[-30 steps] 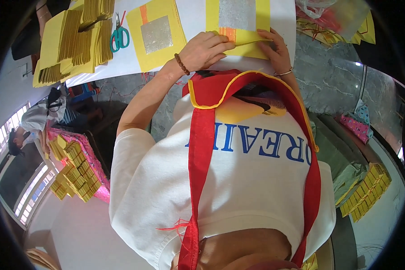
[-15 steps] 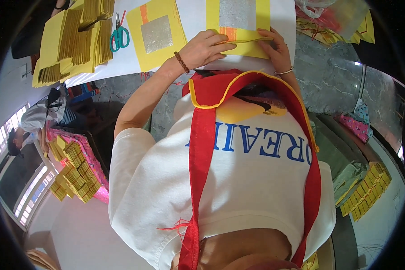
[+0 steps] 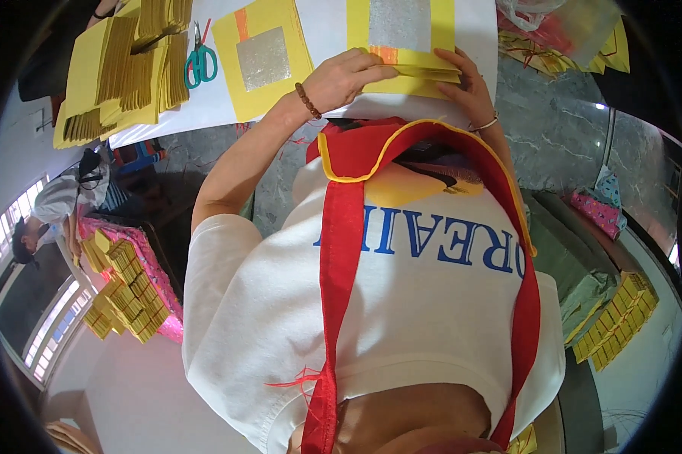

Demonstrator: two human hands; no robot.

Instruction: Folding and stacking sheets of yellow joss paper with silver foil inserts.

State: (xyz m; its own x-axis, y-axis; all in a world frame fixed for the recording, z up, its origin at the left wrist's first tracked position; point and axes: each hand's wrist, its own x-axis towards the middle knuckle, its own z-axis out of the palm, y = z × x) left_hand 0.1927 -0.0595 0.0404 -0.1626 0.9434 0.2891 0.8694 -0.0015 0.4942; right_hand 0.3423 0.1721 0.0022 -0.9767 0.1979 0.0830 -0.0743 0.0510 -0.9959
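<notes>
A yellow paper sheet (image 3: 360, 26) with a silver square and an orange strip lies in front of me, its near edge folded up into a narrow band. My left hand (image 3: 341, 82), a beaded bracelet on its wrist, pinches the left part of that fold. At the fold's right end, my right hand (image 3: 471, 89) has its fingers and thumb around the paper; a bangle circles this wrist. To the left lies a pile of similar yellow sheets (image 3: 299, 72) with a silver square on top. Green-handled scissors (image 3: 201, 66) rest beyond it.
Stacks of folded yellow paper (image 3: 121, 68) cover the left end of the white table (image 3: 159, 125). Plastic bags (image 3: 553, 23) and more yellow paper lie at the right. Another person (image 3: 61, 197) is at the far left by bundled yellow paper (image 3: 133, 291).
My left fingers have drawn slightly back along the fold, and the band's layers now stand a little apart at the right. My right fingers have opened slightly around its end.
</notes>
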